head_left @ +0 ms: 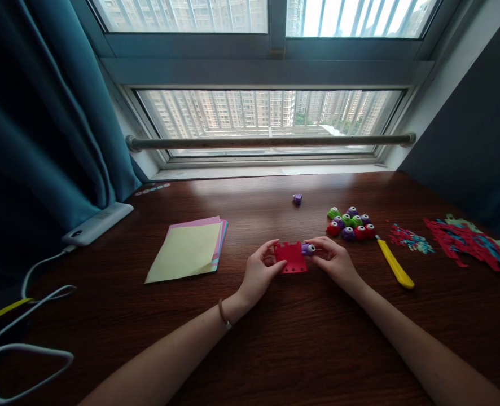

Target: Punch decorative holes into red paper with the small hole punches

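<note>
My left hand (259, 269) pinches a small red sheet of paper (291, 259) between thumb and fingers. Notches run along the sheet's top edge and a row of small holes along its bottom edge. At its right edge sits a small purple craft punch (307, 249) with a white and dark round top, held in the fingers of my right hand (334, 262). Whether the paper lies inside the punch's slot I cannot tell. Both hands are just above the brown table (292, 344).
Coloured paper sheets (186, 248) lie left. Several small punches (351, 223) cluster right, beside a yellow cutter (395, 264), tiny paper bits (411, 238) and red strips (465, 239). A purple piece (297, 199) lies farther back. A white power bank (100, 224) with cable stands left.
</note>
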The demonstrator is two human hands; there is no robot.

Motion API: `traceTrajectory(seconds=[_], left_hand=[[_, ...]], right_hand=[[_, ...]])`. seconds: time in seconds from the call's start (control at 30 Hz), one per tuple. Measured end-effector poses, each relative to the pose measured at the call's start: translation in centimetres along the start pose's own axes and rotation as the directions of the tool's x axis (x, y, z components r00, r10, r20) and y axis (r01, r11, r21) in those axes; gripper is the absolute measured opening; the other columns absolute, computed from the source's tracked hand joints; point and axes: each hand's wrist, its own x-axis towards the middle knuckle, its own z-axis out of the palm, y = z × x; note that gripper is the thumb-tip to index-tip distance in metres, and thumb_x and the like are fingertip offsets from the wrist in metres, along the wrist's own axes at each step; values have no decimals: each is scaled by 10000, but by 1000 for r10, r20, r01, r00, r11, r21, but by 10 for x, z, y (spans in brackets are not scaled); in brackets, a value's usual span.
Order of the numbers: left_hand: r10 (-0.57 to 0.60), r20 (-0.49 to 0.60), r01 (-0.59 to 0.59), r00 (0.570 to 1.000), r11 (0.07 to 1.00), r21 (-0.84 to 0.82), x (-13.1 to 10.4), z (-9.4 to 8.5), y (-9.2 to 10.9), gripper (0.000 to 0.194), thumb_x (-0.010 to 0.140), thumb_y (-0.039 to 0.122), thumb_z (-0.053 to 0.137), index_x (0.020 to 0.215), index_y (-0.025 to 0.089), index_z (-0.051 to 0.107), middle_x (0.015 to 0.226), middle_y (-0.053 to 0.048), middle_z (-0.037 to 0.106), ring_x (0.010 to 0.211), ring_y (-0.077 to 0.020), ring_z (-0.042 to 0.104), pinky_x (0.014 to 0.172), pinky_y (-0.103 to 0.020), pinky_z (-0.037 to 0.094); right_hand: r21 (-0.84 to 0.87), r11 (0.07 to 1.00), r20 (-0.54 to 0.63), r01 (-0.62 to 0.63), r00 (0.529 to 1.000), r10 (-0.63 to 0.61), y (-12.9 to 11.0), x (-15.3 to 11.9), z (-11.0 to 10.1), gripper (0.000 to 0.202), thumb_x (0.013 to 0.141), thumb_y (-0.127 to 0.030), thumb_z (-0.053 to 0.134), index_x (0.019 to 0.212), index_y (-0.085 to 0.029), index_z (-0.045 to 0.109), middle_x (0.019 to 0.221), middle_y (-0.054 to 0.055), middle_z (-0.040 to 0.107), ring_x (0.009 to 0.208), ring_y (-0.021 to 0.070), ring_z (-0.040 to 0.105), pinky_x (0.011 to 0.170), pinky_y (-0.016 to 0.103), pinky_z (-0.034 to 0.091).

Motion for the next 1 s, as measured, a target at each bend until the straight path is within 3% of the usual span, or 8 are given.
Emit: traceTrajectory(seconds=[0.2,0.43,0.63,0.87,1.0], left_hand=[[9,0,-9,1000,1000,21,-1,-1,-2,568,673,203,670,1201,160,466,1036,-90,598,831,-178,623,761,-311,520],[75,3,-74,997,984,162,-3,-2,4,335,696,218,641,1025,156,612,1035,-80,620,855,-178,606,786,-288,492],[76,39,-82,996,979,185,-5,-1,7,357,703,237,634,1053,170,609,1046,-76,615,843,-177,601,759,-281,490],[63,18,-66,998,970,234,-3,-3,2,388,704,250,638,1077,152,595,1013,-80,623,827,-176,599,746,-276,485],[107,50,-117,993,947,301,-3,-4,-1,383,713,263,633,1080,159,596,978,-78,620,794,-169,587,719,-267,476]], right_hand=[[-90,996,-16,4,1000,-5,-3,0,0,293,716,-241,634,1006,-204,615,990,52,558,886,182,583,826,313,499],[-172,984,-51,-40,998,31,-6,0,-1,304,671,-329,690,929,-180,631,904,56,585,795,184,595,749,320,520],[-198,978,-91,-69,994,51,-5,0,-1,317,662,-361,695,910,-173,636,878,55,601,762,183,600,699,308,522],[-149,988,-2,-30,1000,30,-3,-1,0,302,687,-333,680,954,-198,640,949,53,575,839,186,591,756,299,519],[-175,984,20,-16,1000,20,-2,-2,1,295,711,-341,656,976,-213,647,965,55,569,896,197,574,814,310,496]])
